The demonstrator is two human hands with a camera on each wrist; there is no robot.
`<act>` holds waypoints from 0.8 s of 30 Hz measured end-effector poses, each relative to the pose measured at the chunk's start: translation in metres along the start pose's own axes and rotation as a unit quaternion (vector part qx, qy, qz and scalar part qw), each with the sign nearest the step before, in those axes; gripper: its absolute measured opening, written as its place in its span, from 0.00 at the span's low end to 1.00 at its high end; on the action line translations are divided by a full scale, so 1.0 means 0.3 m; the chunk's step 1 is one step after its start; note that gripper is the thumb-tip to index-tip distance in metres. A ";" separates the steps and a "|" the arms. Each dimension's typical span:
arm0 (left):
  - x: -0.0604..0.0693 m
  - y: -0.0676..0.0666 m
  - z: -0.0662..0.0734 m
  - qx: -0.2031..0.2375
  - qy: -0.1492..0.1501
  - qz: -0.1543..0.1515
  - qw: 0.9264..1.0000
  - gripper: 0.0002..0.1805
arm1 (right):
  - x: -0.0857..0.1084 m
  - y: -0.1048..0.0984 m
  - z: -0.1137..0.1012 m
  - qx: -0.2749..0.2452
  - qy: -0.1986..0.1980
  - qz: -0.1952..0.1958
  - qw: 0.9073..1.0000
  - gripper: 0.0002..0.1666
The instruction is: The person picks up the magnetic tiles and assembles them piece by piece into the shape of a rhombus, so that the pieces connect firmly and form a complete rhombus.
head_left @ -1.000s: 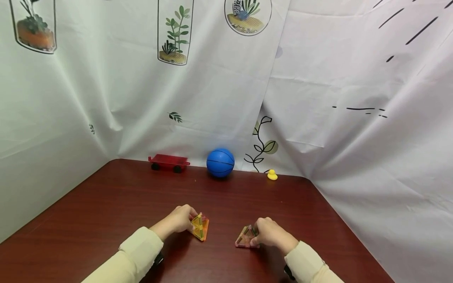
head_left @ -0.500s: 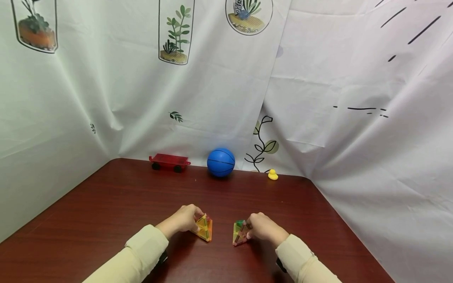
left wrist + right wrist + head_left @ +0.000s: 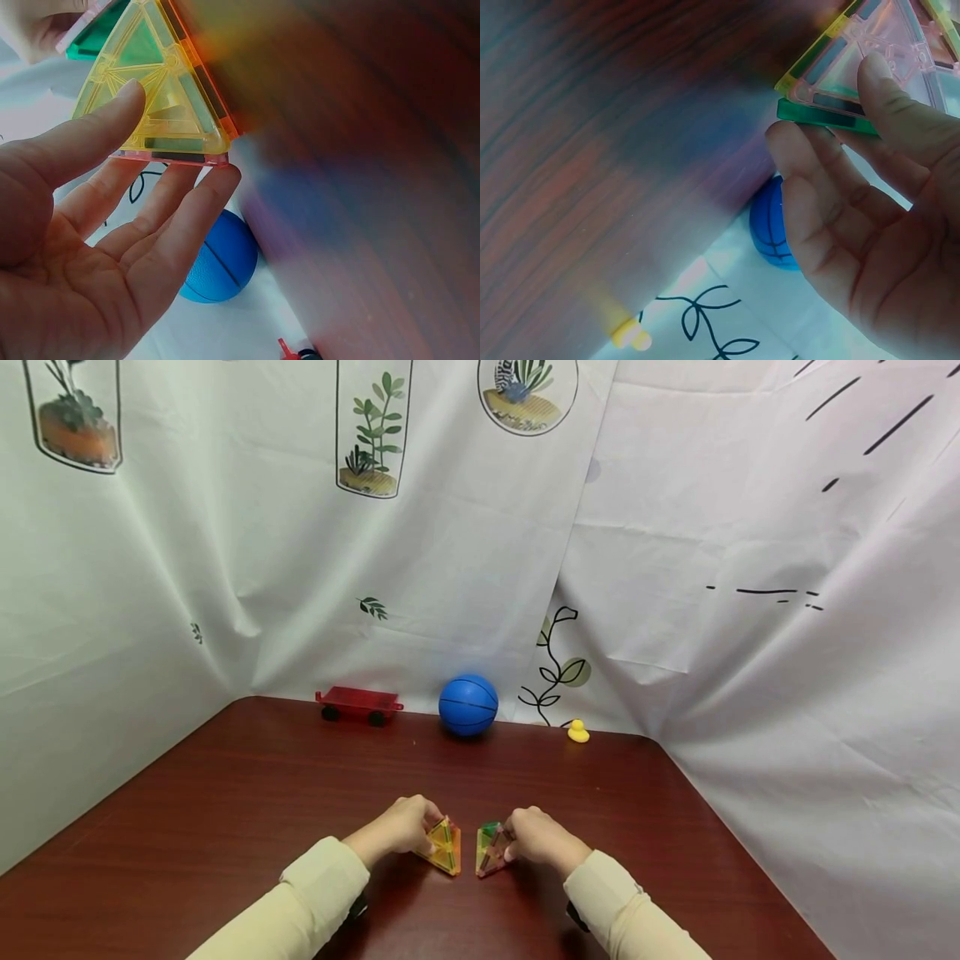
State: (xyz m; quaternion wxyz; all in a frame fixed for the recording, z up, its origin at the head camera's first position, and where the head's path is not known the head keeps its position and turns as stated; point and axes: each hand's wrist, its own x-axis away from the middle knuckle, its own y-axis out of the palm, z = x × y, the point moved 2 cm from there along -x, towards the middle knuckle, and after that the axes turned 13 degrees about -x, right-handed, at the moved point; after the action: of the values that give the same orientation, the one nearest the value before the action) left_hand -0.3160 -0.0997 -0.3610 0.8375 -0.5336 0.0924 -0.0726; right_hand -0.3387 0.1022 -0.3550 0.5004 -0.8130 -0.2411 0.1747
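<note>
Just left of the table's middle, my left hand (image 3: 399, 828) pinches a small pyramid of see-through magnetic tiles (image 3: 444, 847). In the left wrist view the thumb presses its yellow face (image 3: 146, 56), while fingertips bear on a red tile (image 3: 172, 157); an orange tile edges the far side. Facing it across a narrow gap, my right hand (image 3: 546, 839) grips a second tile pyramid (image 3: 491, 852). The right wrist view has the thumb on its pink face (image 3: 840, 71) and fingers under a green tile (image 3: 825, 115), with a yellow edge beyond. The two pyramids are apart.
Along the back of the dark red-brown table (image 3: 300, 777) stand a red wheeled wagon base (image 3: 360, 700), a blue ball (image 3: 468, 705) and a small yellow duck (image 3: 577, 732). White printed cloth (image 3: 450, 568) hangs behind and at the sides.
Both hands have moved toward each other with their pyramids, narrowing the gap. The right pyramid has turned, so its yellow and green sides now show. Wagon, ball and duck stay put.
</note>
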 end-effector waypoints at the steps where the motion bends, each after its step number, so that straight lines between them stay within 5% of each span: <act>1: -0.002 0.002 0.002 0.000 0.001 0.000 1.000 0.20 | -0.002 0.002 -0.002 -0.001 0.002 -0.003 1.000 0.11; 24: -0.024 0.023 0.023 -0.003 0.010 -0.008 1.000 0.18 | -0.018 0.017 -0.027 -0.039 0.008 -0.025 0.999 0.15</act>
State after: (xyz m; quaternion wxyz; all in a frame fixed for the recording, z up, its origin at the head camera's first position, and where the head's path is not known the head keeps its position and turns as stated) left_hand -0.3211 -0.0890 -0.3639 0.8342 -0.5364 0.0964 -0.0844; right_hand -0.3380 0.0913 -0.3558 0.4744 -0.8271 -0.2637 0.1458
